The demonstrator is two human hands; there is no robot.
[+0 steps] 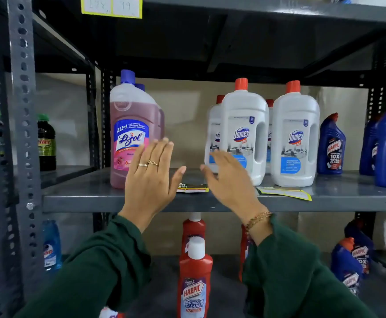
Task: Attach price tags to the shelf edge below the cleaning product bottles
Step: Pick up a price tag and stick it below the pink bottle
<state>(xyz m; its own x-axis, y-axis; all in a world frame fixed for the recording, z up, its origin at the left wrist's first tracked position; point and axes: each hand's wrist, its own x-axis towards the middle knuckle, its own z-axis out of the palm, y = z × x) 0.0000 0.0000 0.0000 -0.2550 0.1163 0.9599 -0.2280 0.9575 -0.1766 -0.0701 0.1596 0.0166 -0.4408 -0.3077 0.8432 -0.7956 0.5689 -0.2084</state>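
My left hand (152, 177) is raised flat in front of the pink Lizol bottle (132, 125), fingers spread, holding nothing. My right hand (230, 180) hovers open in front of the leftmost white Domex bottles (242, 134), blurred by motion. Between the two hands a price tag (193, 188) lies flat on the grey shelf, near the shelf edge (84, 203). A second yellow-bordered price tag (286, 193) lies flat under another Domex bottle (294, 136). One more price tag (111, 6) hangs from the shelf above.
Blue Harpic bottles (331, 145) stand at the shelf's right end. A dark green-capped bottle (46, 143) sits in the left bay behind the perforated steel upright (23, 111). Red Harpic bathroom cleaner bottles (194, 278) stand on the lower shelf.
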